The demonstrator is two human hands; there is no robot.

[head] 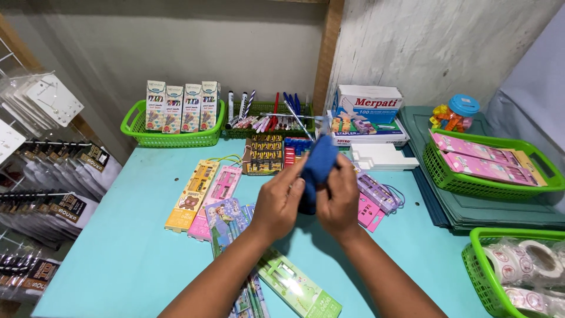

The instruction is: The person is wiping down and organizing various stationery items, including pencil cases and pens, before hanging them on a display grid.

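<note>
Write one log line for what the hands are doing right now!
left hand: holds blue cloth | right hand: holds same cloth | below: turquoise table, stationery packs

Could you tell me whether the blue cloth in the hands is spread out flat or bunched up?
Bunched up. The blue cloth stands as a crumpled wad pinched between the left hand and right hand, above the turquoise table.

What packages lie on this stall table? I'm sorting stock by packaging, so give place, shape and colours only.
Four carton boxes: upright in the far-left green basket, white and green.
White box: far centre, flat, red and blue print.
Pink packs: right green basket.
Stationery sets: left of the hands, long, yellow and pink.
Green pack: near edge.
</note>
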